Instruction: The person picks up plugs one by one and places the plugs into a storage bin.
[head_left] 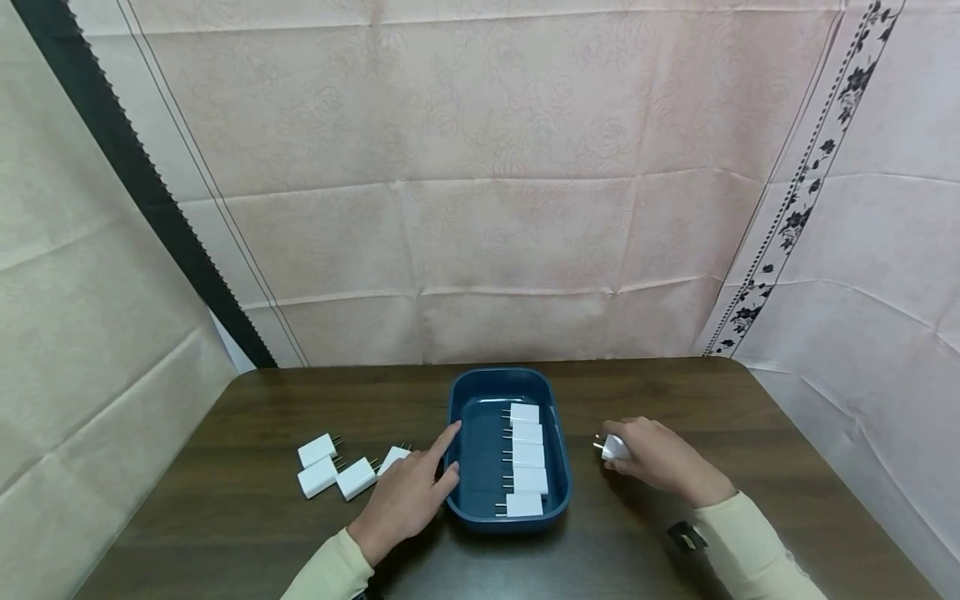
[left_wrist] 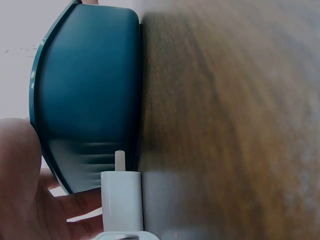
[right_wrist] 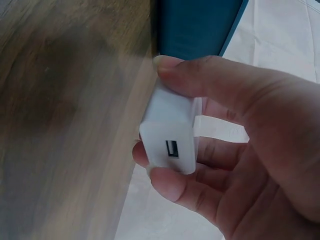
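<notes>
My right hand [head_left: 662,457] pinches a white USB charger plug [head_left: 616,448] between thumb and fingers, to the right of the blue tray [head_left: 480,467]. In the right wrist view, the charger's USB port [right_wrist: 172,148] faces the camera. My left hand [head_left: 408,493] touches the tray's left rim, index finger and thumb extended. Inside the tray, several white chargers [head_left: 528,455] lie in a column along the right side, prongs pointing left. Several more chargers [head_left: 317,478] lie loose on the table left of the tray; one charger [left_wrist: 121,200] shows close to my left hand.
The dark wooden table [head_left: 300,550] has rounded far corners. A pale patterned cloth [head_left: 510,208] hangs behind it, and more cloth hangs at both sides. A black strip [head_left: 165,200] runs down the cloth at the left.
</notes>
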